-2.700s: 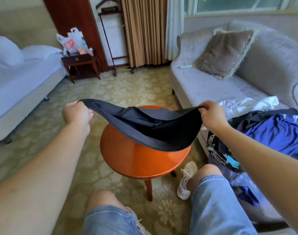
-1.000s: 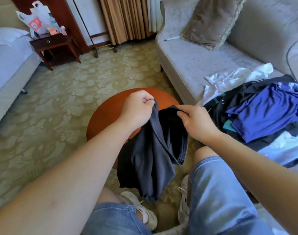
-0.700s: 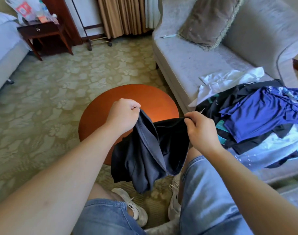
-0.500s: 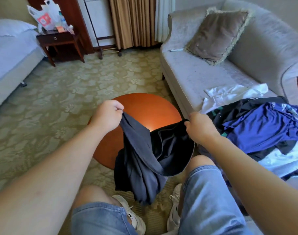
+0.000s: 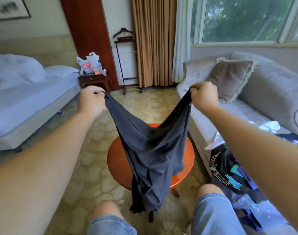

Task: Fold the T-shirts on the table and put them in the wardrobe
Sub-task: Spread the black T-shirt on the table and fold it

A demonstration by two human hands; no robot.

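Left hand [image 5: 91, 101] and right hand [image 5: 204, 97] are both fisted tight on bunched edges of the dark grey cloth T-shirt [image 5: 150, 150], raised and well apart. Garment sags mid-air over the round orange wooden table [image 5: 189, 160]. Judged purpose: spreading it out before folding.

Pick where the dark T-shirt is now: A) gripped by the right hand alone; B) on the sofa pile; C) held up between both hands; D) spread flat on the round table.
C: the left hand and the right hand each grip a bunched end of the dark T-shirt, which sags in the air between them.
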